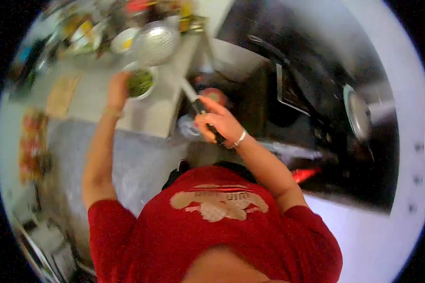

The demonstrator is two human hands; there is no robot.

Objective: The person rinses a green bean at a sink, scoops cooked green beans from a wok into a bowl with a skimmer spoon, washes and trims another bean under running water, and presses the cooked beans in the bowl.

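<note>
Left hand (pixel 118 91) at white bowl (pixel 155 83), grip unclear.

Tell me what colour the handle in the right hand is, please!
The handle is black; it shows best in the head view.

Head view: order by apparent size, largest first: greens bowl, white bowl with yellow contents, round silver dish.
1. Round silver dish
2. Greens bowl, partly covered by the left hand
3. White bowl with yellow contents
</note>
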